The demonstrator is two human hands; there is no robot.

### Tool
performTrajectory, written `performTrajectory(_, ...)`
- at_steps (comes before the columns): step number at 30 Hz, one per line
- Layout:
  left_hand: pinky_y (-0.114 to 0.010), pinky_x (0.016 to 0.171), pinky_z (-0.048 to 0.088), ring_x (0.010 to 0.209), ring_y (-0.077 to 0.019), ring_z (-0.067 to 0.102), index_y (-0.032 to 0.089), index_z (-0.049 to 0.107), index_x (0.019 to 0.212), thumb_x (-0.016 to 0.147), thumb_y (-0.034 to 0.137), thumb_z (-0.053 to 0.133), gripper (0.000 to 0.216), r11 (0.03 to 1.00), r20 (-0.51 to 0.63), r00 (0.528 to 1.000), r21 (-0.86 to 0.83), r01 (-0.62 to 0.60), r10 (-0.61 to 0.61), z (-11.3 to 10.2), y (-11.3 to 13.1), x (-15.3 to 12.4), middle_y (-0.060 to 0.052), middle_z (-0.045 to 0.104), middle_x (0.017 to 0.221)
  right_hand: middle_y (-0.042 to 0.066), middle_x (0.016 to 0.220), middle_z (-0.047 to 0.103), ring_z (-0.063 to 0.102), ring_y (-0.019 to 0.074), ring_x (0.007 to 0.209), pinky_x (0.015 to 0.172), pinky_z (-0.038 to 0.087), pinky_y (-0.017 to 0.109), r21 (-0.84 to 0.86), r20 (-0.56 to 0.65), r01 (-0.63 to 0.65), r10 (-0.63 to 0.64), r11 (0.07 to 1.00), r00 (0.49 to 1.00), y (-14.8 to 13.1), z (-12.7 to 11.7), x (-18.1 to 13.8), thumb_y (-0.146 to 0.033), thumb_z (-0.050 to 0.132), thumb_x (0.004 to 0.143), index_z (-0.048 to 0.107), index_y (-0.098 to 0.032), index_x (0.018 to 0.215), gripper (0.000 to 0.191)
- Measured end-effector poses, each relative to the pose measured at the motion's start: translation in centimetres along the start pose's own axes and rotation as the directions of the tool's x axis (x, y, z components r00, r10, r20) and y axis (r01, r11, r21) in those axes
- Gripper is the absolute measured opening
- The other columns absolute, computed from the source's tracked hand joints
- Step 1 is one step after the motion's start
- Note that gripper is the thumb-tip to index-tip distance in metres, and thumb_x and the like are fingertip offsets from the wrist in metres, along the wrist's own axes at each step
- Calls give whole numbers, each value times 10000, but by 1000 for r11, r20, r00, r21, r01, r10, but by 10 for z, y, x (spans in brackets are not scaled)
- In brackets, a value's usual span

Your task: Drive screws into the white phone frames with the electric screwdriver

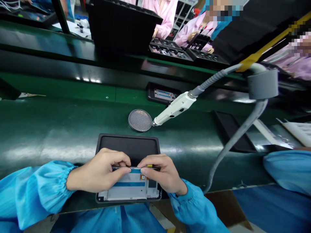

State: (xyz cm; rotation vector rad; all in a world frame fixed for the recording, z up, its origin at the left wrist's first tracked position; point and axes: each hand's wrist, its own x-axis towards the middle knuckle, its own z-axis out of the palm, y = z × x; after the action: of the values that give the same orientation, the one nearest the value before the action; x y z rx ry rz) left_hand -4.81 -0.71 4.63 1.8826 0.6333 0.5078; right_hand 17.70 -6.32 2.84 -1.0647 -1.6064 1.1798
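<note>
In front of me a silver tablet-like device frame [126,193] with blue strips and a small orange flex piece lies in the near part of a black tray [128,145]. My left hand [98,171] pinches the frame's far edge between thumb and fingers, left of its middle. Close beside it, my right hand [165,173] pinches the same edge, thumb on top near the orange piece. A bit of yellow [150,165] shows by the right fingers. The fingers hide part of that edge.
Beyond the tray are a round mesh-topped dish [140,120] and a white electric screwdriver [175,109] on a grey cable. A second black tray [162,93] holds a similar frame. Another tray [234,131] lies right. A blue sleeve [288,170] is at the right edge; people in pink work opposite.
</note>
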Motion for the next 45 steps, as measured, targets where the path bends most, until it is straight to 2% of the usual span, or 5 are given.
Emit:
performTrajectory(16,-140,445,367,479,-54,462,154,622,848,945,227,525,154,996,46,997,57,63,-66,4,-15,8,63,549,576,28,706,691,605,105,578,527,465,208,-56,-137,-71,62,996,989,10,-3,-4,-289,668,841,733,-164,906,155)
performTrajectory(23,-337,804,513,882,-203,618,146,660,965,968,246,472,213,907,16,1000,421,-21,15,3,-47,28,-91,665,949,76,1119,583,596,188,1018,840,519,343,-108,-701,4,-79,994,708,42,-53,27,-405,746,744,497,-251,1240,576)
performTrajectory(27,-507,921,451,1049,-308,551,118,650,1020,962,263,489,224,776,24,999,629,-42,35,-3,-63,47,-165,604,1097,73,1235,604,592,242,1131,967,489,430,-24,-674,-3,-15,1000,739,44,-68,67,-446,860,526,418,-284,1334,936)
performTrajectory(36,-342,796,558,874,-155,638,129,635,954,960,270,603,145,625,137,989,777,-79,-46,-27,-84,65,-33,650,976,54,914,682,661,174,730,711,547,355,49,-861,175,-47,983,506,15,-88,122,-396,765,620,660,-151,1031,490)
performTrajectory(45,-409,882,556,1010,-200,638,153,611,1159,972,355,587,276,544,-404,903,729,415,-147,-140,-98,106,-79,633,1160,35,931,673,617,127,687,644,508,286,-28,-971,191,-72,981,227,25,-169,114,-378,806,554,694,-175,1057,554)
